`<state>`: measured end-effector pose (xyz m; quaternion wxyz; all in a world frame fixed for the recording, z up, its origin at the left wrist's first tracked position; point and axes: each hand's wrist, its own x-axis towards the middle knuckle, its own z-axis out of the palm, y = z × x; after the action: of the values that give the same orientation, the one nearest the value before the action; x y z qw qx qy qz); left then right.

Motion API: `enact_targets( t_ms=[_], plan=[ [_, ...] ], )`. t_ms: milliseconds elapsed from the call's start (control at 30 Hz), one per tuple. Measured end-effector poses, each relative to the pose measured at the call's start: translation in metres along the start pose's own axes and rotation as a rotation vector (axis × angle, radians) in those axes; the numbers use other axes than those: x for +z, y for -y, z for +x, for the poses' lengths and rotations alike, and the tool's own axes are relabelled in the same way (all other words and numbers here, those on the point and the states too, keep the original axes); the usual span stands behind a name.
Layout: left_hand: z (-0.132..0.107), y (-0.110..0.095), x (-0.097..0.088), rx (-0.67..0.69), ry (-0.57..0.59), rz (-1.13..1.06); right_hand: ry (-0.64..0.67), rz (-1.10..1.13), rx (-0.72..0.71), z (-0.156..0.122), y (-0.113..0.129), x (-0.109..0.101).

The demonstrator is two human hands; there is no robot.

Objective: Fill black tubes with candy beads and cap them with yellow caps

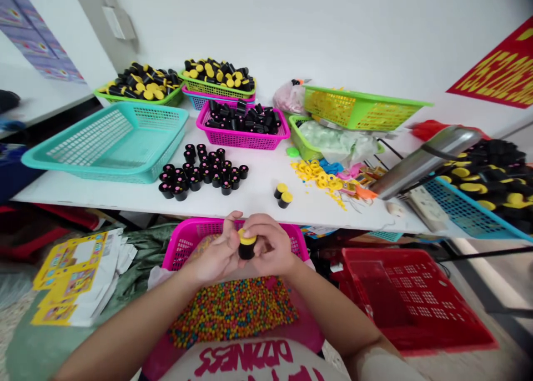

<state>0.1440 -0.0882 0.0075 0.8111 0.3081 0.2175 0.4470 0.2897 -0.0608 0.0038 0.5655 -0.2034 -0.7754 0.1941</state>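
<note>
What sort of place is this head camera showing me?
Likely a small hand-assembly workshop: plastic mesh baskets heaped with yellow-capped black pots, loose black pots on a white table, and a heap of multicoloured balls.

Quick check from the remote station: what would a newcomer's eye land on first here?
The left hand and right hand hold a black cylinder with a yellow cap at centre, above a magenta basket. Multicoloured beads heap below them. Beyond, black cylinders stand on a white table beside a large teal basket.
</note>
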Motion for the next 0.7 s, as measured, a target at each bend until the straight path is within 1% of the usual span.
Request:
enact_targets(
  t_ms=[67,100,167,200,233,267,333,433,500,567,633,700],
  plan=[
    [0.003,0.000,-0.001,0.078,-0.005,0.108,0.035,-0.071,-0.008,0.003,0.003,-0.008],
    [0.004,-0.001,-0.002,0.143,-0.031,0.200,0.045,-0.119,0.010,0.005,0.005,-0.014],
    [0.009,-0.008,-0.008,0.307,-0.141,0.455,0.043,-0.212,0.102,0.009,0.008,-0.029],
    [0.011,-0.014,-0.011,0.365,-0.216,0.599,0.034,-0.251,0.160,0.010,0.008,-0.037],
    [0.013,-0.021,-0.015,0.388,-0.296,0.745,0.023,-0.284,0.211,0.009,0.007,-0.044],
    [0.016,-0.029,-0.019,0.387,-0.366,0.889,0.014,-0.310,0.245,0.008,0.003,-0.050],
    [0.021,-0.046,-0.025,0.347,-0.467,1.187,0.018,-0.358,0.276,0.001,-0.010,-0.060],
    [0.034,-0.062,-0.029,0.321,-0.650,1.632,0.080,-0.468,0.237,-0.012,-0.036,-0.064],
    [0.046,-0.064,-0.028,0.298,-0.801,1.847,0.130,-0.599,0.175,-0.017,-0.050,-0.063],
    [0.056,-0.061,-0.026,0.292,-0.903,2.010,0.146,-0.740,0.151,-0.017,-0.060,-0.062],
    [0.064,-0.056,-0.025,0.295,-0.937,2.141,0.131,-0.845,0.174,-0.015,-0.066,-0.061],
    [0.068,-0.052,-0.027,0.286,-0.943,2.208,0.119,-0.872,0.198,-0.011,-0.073,-0.062]
  ],
)
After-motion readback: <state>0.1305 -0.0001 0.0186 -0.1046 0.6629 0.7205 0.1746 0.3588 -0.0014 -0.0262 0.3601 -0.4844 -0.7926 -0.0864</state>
